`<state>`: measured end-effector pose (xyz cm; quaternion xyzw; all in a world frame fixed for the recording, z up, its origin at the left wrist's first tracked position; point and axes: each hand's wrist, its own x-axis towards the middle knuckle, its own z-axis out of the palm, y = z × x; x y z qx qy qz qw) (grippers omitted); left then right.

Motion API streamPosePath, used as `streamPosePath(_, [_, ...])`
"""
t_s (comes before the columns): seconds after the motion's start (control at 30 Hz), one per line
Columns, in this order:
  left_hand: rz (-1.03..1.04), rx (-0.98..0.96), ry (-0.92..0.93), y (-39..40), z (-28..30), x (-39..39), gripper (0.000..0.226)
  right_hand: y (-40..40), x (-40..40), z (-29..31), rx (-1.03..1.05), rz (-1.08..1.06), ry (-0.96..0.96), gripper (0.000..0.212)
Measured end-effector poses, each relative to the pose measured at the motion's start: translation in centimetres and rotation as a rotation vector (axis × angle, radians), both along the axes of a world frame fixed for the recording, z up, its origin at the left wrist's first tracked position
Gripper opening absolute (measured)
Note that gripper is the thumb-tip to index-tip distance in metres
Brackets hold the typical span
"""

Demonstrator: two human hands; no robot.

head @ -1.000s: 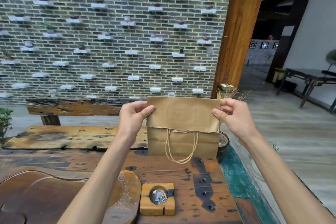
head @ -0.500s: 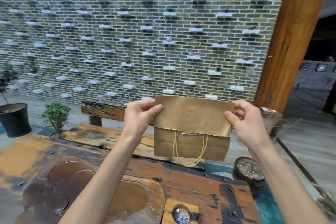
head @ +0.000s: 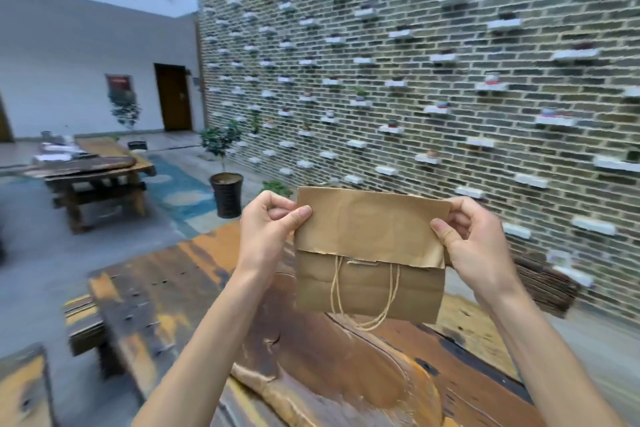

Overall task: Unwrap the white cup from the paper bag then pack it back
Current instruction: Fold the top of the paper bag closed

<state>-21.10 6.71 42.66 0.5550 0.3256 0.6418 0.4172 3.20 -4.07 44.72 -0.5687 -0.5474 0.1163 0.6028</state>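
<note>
A brown paper bag (head: pixel 370 253) hangs in the air above the wooden table (head: pixel 346 357), its top folded down toward me and its twine handles dangling over the front. My left hand (head: pixel 270 232) pinches the folded top at its left corner. My right hand (head: pixel 467 239) pinches the right corner. The white cup is not visible; whether it is inside the bag I cannot tell.
A carved wooden tray (head: pixel 346 378) lies on the table below the bag. A brick wall (head: pixel 450 80) with small white shelves stands behind. At the left are a dark plant pot (head: pixel 227 194), another wooden table (head: pixel 93 173) and a low bench (head: pixel 86 322).
My head has swung to the left, so the view shows the room's left side. Both hands have lifted the bag off the table and keep the same grip on its folded top.
</note>
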Motion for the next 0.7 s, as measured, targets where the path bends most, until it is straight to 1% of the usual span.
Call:
streamPosePath(0.13, [0.077,-0.017,-0.006,1.3,-0.2,-5.3,0.02,3.8,-4.4,-0.3,0.001,0.09,0.027,0.02])
streamPosePath(0.27, [0.145,-0.043,-0.023,2.8,-1.1,-11.2,0.019,7.6,-9.7,-0.9,0.003,0.177,0.036,0.022])
streamPosePath(0.43, [0.234,-0.053,-0.117,5.4,-1.6,-18.8,0.016,12.8,-17.4,-1.5,0.007,0.28,0.063,0.025])
streamPosePath(0.53, [0.289,-0.046,-0.211,6.7,-1.8,-23.0,0.017,15.7,-22.0,-1.7,0.013,0.344,0.101,0.025])
streamPosePath(0.7, [0.367,-0.057,-0.233,9.1,-2.1,-28.4,0.008,20.2,-27.8,-2.4,0.008,0.412,0.137,0.02])
